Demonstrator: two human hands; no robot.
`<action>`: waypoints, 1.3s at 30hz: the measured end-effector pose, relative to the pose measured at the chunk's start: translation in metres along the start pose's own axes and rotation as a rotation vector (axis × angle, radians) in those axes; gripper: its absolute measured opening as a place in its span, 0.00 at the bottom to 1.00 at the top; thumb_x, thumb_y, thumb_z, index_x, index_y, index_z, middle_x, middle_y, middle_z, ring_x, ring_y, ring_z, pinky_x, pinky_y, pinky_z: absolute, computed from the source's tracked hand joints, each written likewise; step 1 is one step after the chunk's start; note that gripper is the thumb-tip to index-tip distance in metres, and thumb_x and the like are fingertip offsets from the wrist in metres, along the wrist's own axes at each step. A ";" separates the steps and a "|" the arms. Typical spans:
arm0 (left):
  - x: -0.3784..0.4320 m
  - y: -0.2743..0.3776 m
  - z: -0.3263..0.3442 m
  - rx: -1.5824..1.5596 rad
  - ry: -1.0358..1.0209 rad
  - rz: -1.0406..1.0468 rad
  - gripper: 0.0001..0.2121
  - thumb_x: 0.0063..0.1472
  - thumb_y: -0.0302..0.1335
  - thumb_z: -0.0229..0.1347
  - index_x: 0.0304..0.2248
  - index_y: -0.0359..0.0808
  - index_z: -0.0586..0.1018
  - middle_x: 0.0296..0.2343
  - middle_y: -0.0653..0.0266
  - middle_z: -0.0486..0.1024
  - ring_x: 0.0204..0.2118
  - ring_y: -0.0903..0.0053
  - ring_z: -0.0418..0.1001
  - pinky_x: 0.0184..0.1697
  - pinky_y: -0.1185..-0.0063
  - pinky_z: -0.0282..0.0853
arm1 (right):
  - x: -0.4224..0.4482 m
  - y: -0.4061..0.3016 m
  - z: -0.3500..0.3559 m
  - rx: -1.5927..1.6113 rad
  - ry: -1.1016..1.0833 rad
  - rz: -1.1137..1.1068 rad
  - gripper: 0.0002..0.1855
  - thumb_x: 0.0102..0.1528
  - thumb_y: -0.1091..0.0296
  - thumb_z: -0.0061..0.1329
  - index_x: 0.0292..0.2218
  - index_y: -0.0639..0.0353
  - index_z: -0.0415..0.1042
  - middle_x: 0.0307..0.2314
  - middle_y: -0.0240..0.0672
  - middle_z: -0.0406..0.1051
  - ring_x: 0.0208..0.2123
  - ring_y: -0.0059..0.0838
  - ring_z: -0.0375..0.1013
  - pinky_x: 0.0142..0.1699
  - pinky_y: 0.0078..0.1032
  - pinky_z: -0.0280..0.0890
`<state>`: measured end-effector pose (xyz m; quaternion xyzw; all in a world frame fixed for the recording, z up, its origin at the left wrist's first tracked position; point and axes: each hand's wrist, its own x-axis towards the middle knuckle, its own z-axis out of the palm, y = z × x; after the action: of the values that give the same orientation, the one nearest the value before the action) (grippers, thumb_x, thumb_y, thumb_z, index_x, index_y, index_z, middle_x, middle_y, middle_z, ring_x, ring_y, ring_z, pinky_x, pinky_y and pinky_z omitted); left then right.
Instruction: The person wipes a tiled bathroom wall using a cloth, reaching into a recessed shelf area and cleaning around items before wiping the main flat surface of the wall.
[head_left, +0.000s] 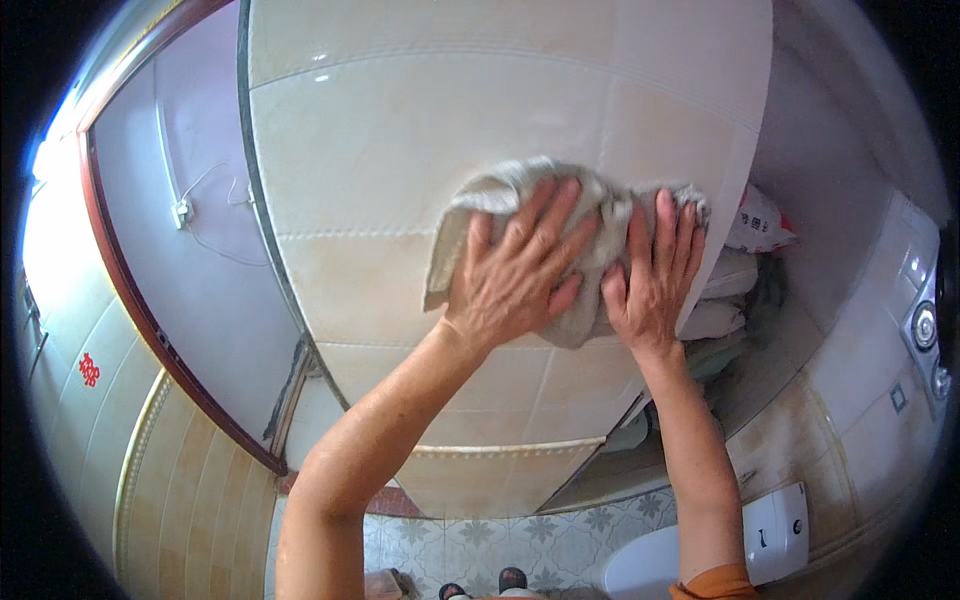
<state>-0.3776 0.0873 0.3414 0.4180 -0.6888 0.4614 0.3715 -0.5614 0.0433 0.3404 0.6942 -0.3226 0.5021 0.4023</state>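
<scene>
Both of my hands press a bunched grey-beige cloth (570, 315) flat against a wall of glossy cream tiles (420, 127). My left hand (517, 266) lies on the cloth's left and middle part with its fingers spread. Over the cloth's right end, close to the wall's right edge, rests my right hand (660, 270). Its fingertips touch the crumpled upper edge of the cloth. The cloth's left corner folds outward past my left thumb side, and parts of it are hidden under both hands.
A red-brown door frame (124, 285) and a wall socket with loose wires (181, 213) stand left. Stacked sacks (720, 300) lie in a recess at right. Below are a white toilet (645, 562), patterned floor tiles (480, 534) and my sandals (513, 577).
</scene>
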 end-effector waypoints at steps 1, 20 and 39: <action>0.011 -0.001 -0.004 0.009 0.050 -0.030 0.31 0.47 0.43 0.56 0.53 0.51 0.65 0.58 0.64 0.53 0.59 0.69 0.51 0.53 0.61 0.48 | 0.004 -0.001 0.001 -0.002 0.019 0.014 0.28 0.54 0.55 0.32 0.54 0.55 0.60 0.57 0.46 0.50 0.58 0.56 0.46 0.58 0.54 0.39; 0.024 0.010 0.009 0.102 -0.131 0.423 0.28 0.48 0.48 0.53 0.49 0.48 0.69 0.57 0.64 0.53 0.59 0.70 0.52 0.49 0.62 0.54 | -0.050 0.033 0.006 -0.027 -0.046 -0.002 0.33 0.53 0.49 0.36 0.51 0.68 0.57 0.57 0.54 0.44 0.58 0.62 0.41 0.56 0.59 0.40; 0.267 -0.039 -0.022 0.310 0.318 0.243 0.27 0.56 0.50 0.44 0.55 0.52 0.63 0.57 0.62 0.54 0.61 0.65 0.48 0.59 0.57 0.39 | 0.197 0.123 -0.019 0.033 0.291 0.041 0.32 0.58 0.53 0.36 0.57 0.63 0.49 0.54 0.60 0.47 0.55 0.62 0.48 0.57 0.48 0.48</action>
<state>-0.4386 0.0372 0.6003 0.3063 -0.5878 0.6627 0.3487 -0.6182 -0.0063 0.5609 0.6139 -0.2665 0.6109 0.4231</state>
